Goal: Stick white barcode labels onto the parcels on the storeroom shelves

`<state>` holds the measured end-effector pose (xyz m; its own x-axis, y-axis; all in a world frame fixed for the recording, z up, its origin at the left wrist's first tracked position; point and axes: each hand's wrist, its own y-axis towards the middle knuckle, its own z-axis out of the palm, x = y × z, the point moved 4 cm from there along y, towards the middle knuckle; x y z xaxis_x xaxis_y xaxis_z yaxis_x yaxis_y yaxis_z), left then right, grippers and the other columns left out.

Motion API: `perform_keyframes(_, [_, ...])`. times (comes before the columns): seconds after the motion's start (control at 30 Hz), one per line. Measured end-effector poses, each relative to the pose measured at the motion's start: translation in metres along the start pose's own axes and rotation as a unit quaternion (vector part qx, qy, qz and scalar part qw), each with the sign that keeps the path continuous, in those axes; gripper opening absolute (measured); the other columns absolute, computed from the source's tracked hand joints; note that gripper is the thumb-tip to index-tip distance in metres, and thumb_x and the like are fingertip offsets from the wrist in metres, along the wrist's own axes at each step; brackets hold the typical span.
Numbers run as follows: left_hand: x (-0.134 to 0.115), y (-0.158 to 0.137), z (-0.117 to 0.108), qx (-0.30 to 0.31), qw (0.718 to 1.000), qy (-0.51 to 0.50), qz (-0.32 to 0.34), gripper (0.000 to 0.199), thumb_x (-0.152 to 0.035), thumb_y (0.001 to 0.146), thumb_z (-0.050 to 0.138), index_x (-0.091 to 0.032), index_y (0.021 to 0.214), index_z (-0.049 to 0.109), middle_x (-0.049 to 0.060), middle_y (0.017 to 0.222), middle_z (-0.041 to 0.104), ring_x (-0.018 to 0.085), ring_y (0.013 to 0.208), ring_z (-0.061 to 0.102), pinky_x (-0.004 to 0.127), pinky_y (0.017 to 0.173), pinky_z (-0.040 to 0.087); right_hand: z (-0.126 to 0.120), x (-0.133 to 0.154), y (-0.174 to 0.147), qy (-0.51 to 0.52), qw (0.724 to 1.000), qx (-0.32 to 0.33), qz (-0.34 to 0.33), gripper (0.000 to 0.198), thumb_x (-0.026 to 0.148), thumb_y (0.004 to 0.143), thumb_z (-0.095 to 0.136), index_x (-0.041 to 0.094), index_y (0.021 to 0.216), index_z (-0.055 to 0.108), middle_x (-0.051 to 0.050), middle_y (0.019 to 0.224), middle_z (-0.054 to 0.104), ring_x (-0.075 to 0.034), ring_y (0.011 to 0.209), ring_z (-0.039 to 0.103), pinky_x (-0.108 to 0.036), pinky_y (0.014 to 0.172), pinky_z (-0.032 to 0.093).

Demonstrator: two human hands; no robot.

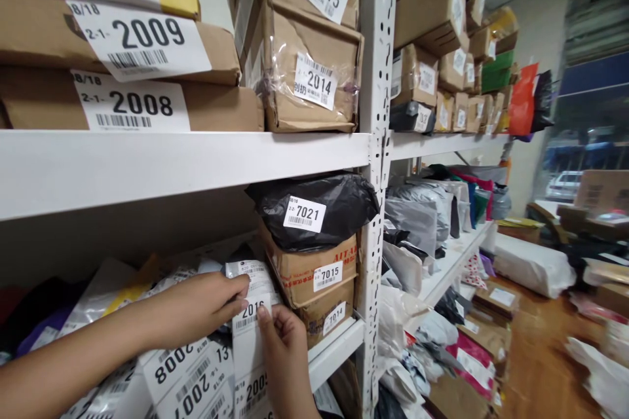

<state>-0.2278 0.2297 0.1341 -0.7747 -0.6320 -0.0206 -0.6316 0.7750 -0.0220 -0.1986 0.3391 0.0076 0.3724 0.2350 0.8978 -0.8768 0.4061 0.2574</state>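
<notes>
On the lower shelf (339,347), fingertips (242,288) of the left hand (196,311) and the thumb of the right hand (285,347) press flat on the white 2016 label (253,313) of an upright parcel (248,334), closed around nothing, just beside the stacked cardboard boxes (314,281) under a black bag (319,209).

We observed two bare hands and forearms in the head view. The left hand (196,308) carried no glove, ring or watch, and its forearm showed no sleeve along the whole visible length to the frame edge. The right hand (285,353) was likewise uncovered, with no band or jewellery visible at the wrist. The fingers (236,291) ended in short, unpainted nails. We found no markings, tape or printed text on either limb.
</notes>
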Motion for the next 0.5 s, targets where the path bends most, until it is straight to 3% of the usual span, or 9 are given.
perform_keyframes(0.13, [-0.004, 0.003, 0.002, -0.002, 0.999, 0.041, -0.019, 0.03, -0.04, 0.092, 0.029, -0.023, 0.085, 0.052, 0.006, 0.078, 0.064, 0.025, 0.071, 0.061, 0.03, 0.058, 0.034, -0.002, 0.006, -0.001, 0.002, 1.0, -0.028, 0.011, 0.06, 0.075, 0.06, 0.059, 0.021, 0.05, 0.034, 0.007, 0.051, 0.027, -0.009, 0.054, 0.022, -0.024, 0.049, 0.023])
perform_keyframes(0.3, [-0.007, 0.01, 0.005, -0.035, 0.995, 0.074, -0.053, 0.03, -0.034, 0.089, 0.03, -0.022, 0.086, 0.057, 0.011, 0.081, 0.068, 0.03, 0.074, 0.064, 0.035, 0.061, 0.04, -0.001, 0.007, -0.005, 0.081, 0.995, 0.026, 0.043, 0.052, 0.065, 0.053, 0.072, 0.019, 0.065, 0.052, 0.003, 0.058, 0.045, -0.011, 0.056, 0.034, -0.025, 0.055, 0.032])
perform_keyframes(0.37, [-0.01, 0.013, 0.006, -0.04, 0.994, 0.083, -0.056, 0.03, -0.032, 0.088, 0.032, -0.021, 0.083, 0.06, 0.012, 0.083, 0.069, 0.031, 0.078, 0.065, 0.036, 0.064, 0.043, -0.001, 0.005, -0.006, 0.061, 0.997, 0.031, 0.048, 0.054, 0.068, 0.054, 0.069, 0.019, 0.065, 0.051, 0.004, 0.056, 0.043, -0.011, 0.055, 0.033, -0.025, 0.054, 0.03])
perform_keyframes(0.5, [-0.015, 0.016, 0.009, -0.042, 0.991, 0.103, -0.077, 0.031, -0.026, 0.085, 0.034, -0.019, 0.084, 0.064, 0.016, 0.086, 0.071, 0.033, 0.08, 0.067, 0.041, 0.067, 0.048, -0.005, 0.004, -0.006, -0.021, 0.999, -0.026, 0.029, 0.06, 0.077, 0.06, 0.057, 0.022, 0.052, 0.036, 0.007, 0.051, 0.029, -0.009, 0.053, 0.023, -0.024, 0.049, 0.022])
